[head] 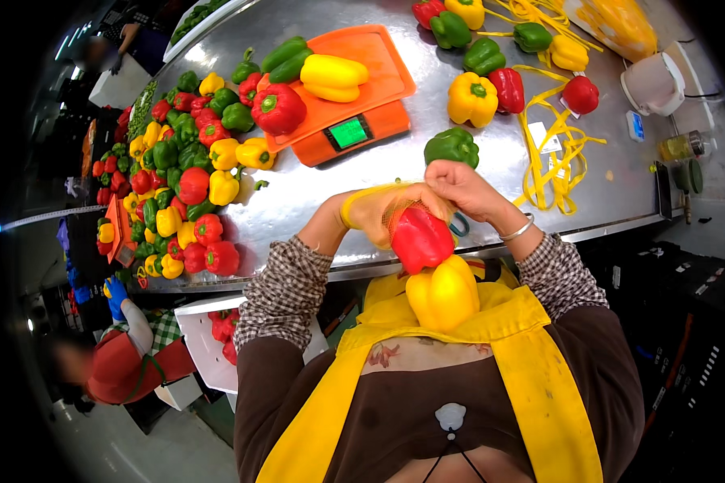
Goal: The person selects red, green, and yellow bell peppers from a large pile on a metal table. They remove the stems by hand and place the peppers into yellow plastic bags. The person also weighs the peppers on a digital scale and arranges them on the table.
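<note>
My left hand is inside a yellow mesh net that runs around its wrist and over the fingers. Through the net it grips a red bell pepper, whose upper part the mesh covers. Just below, touching the red one, a yellow bell pepper rests against my yellow apron. The fingers of my right hand pinch close beside the left fingers, at the net's edge; the exact grip is partly hidden. A green bell pepper lies on the metal table beyond my right hand.
An orange scale bears several peppers. Mixed peppers are heaped at left. Yellow net strips and more peppers lie at right. A dark teal loop lies near the table edge. Another person stands at lower left beside a white box.
</note>
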